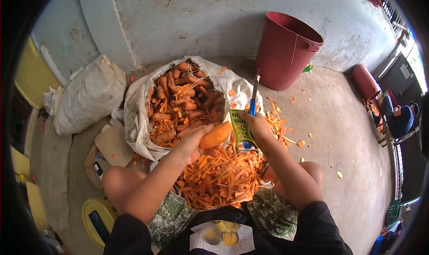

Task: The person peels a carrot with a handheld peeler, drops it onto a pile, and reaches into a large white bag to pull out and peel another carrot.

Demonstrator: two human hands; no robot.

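Observation:
My left hand [193, 143] is wrapped round a smooth, peeled carrot [216, 135], tilted up to the right. In my right hand [256, 124] are a green peeler [240, 126] and a knife with a blue handle [253, 106], its blade pointing up. The peeler is close to the carrot's tip; whether they touch is unclear. Beyond my hands, an open white sack [136, 107] holds unpeeled carrots [190, 96] and some peelings. A heap of orange peelings [219, 179] lies below my hands, between my legs.
A tall red bin [286, 49] stands by the wall at the back right. At left are a closed white sack [91, 94], a cardboard box [111, 143] and a yellow lid [91, 206] with a dark phone-like object. Far right, a seated person [402, 121] is visible.

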